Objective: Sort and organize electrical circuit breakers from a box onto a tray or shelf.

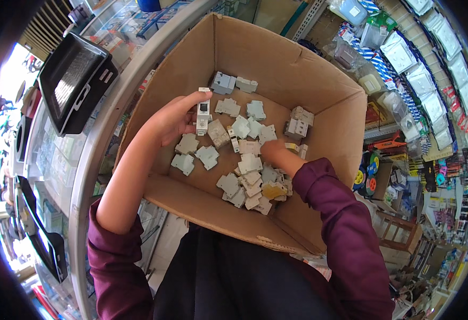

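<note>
My left hand (173, 121) holds a white single-pole miniature circuit breaker (203, 114) upright at the left side of an open cardboard box (254, 48). Its black toggle faces up, with my thumb at the top end. My right hand (273, 152) reaches down among the loose breakers in the box; its fingertips are hidden, so I cannot tell whether it grips one. Just below it lies a heap of breakers (250, 165), one with a yellowed side (274, 191). Several more breakers (242, 127) lie scattered on the box floor. A grey multi-pole breaker (223, 83) sits by the far wall.
The box walls rise around both hands. Left of it runs the metal edge of a glass display counter (116, 90), with a black plastic tray (78, 84) on top. Packaged goods (398, 52) hang on the right wall. Coloured tape reels (372, 172) stand beside the box.
</note>
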Tool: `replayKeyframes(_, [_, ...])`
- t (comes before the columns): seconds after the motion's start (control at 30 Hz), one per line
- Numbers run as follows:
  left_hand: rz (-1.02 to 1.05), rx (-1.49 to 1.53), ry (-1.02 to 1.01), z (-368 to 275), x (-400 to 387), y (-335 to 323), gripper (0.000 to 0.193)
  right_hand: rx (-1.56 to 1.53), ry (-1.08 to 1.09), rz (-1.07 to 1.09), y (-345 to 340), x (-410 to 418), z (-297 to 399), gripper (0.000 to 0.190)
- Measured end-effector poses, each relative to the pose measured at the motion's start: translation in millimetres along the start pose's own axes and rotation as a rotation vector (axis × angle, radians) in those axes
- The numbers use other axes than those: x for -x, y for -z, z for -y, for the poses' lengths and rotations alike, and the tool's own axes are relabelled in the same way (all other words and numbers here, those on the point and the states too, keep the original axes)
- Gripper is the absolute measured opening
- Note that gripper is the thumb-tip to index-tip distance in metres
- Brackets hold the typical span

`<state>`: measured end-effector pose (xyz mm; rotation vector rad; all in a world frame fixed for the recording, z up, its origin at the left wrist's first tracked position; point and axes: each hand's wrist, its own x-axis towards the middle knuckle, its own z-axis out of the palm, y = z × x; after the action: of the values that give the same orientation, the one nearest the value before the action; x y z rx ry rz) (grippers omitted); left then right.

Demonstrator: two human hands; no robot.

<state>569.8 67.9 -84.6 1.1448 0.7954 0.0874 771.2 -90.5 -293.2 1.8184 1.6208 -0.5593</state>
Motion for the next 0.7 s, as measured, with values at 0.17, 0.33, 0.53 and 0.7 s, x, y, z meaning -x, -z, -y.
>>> replayKeyframes(0.17, [0.008,-0.098,0.014,13,-15,12,0.047,-0.052,0.129,0.459,-19,-3,25,0.050])
replayKeyframes(0.33, [-0.099,-0.217,0.026,6,-9,-1,0.060,-0.121,0.287,0.245,-40,-2,22,0.044])
replayKeyframes(0.53, [-0.130,-0.358,0.049,18,-17,12,0.063,-0.220,0.025,0.108,-6,16,12,0.020])
replayKeyframes(0.7, [-0.157,-0.524,0.016,25,-25,12,0.059,-0.212,-0.017,0.555,-1,19,-18,0.024])
